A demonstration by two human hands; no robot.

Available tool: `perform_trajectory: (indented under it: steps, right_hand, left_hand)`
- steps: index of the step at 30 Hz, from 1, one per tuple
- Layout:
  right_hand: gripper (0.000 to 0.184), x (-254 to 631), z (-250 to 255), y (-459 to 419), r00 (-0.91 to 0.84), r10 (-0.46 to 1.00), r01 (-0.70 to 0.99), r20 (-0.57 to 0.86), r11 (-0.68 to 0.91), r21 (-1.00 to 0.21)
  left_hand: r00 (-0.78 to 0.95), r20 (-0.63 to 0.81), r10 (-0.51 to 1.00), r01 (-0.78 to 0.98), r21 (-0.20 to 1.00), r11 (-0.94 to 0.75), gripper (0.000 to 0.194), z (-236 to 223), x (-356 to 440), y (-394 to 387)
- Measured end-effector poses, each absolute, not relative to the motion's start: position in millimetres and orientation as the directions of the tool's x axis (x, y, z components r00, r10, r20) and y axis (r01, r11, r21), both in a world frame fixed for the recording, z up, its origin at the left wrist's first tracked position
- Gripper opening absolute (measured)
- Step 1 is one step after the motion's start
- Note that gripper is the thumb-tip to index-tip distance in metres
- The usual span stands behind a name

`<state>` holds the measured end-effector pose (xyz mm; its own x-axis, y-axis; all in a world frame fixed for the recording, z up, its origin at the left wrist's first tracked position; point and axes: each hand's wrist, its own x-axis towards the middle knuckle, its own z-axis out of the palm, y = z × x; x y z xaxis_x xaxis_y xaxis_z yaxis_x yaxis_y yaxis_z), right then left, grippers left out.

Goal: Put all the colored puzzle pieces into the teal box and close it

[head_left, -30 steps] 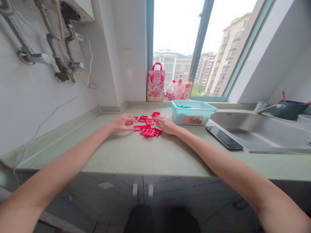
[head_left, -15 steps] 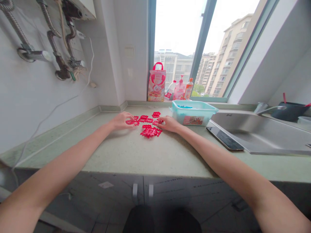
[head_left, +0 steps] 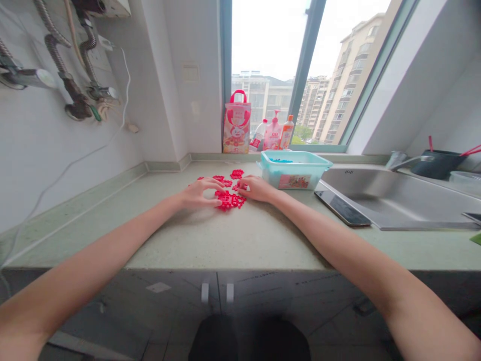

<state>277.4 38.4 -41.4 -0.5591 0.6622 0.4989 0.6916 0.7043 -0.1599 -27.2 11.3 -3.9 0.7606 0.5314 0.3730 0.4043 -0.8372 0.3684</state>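
Observation:
Several flat red plastic puzzle pieces (head_left: 230,199) lie scattered on the pale green countertop (head_left: 225,235), some joined into a cluster. My left hand (head_left: 199,193) rests on the cluster's left side, fingers curled over the pieces. My right hand (head_left: 255,188) lies at the cluster's right side, fingertips pinched on a small red piece (head_left: 242,186). More loose red pieces (head_left: 236,174) lie just behind the hands.
A teal plastic box (head_left: 295,170) with blue pieces stands right of the hands. A dark phone (head_left: 341,208) lies by the steel sink (head_left: 398,200). A red gift bag (head_left: 236,123) and bottles (head_left: 276,135) stand on the window sill. Pipes (head_left: 71,85) hang on the left wall.
My left hand has slid right onto the joined cluster. My right hand has closed its fingertips on a small piece. The view has shifted a little to the right.

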Motion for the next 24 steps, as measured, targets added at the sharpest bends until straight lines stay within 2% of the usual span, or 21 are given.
perform_trajectory:
  steps: [4, 10, 14, 16, 19, 24]
  right_hand:
    - [0.016, 276.5, -39.8, 37.6, -0.539, 0.678, 0.669, 0.5, 0.705, -0.234]
    - [0.014, 276.8, -35.8, 36.3, -0.511, 0.73, 0.671, 0.453, 0.669, -0.32]
    - [0.007, 277.3, -33.4, 34.0, -0.516, 0.739, 0.676, 0.433, 0.662, -0.323]
    - [0.003, 276.4, -30.7, 30.6, -0.503, 0.724, 0.679, 0.472, 0.669, -0.302]
    - [0.017, 270.2, -23.4, 19.9, -0.464, 0.667, 0.644, 0.583, 0.706, -0.295]
    - [0.021, 243.8, -11.1, -7.9, -0.53, 0.52, 0.435, 0.67, 0.845, -0.313]
  left_hand:
    - [0.735, 0.366, 0.571, 0.424, 0.409, -0.808, 0.044, -9.2, -39.5, 22.4]
    - [0.756, 0.388, 0.527, 0.466, 0.245, -0.85, 0.033, -17.8, -43.5, 34.3]
    - [0.718, 0.413, 0.561, 0.514, 0.228, -0.827, 0.031, -17.8, -43.9, 36.5]
    - [0.695, 0.407, 0.593, 0.543, 0.244, -0.804, 0.031, -17.2, -45.7, 37.2]
    - [0.671, 0.392, 0.63, 0.562, 0.284, -0.776, 0.03, -18.1, -48.1, 39.0]
    - [0.684, 0.383, 0.621, 0.554, 0.281, -0.784, 0.03, -20.6, -46.9, 41.4]
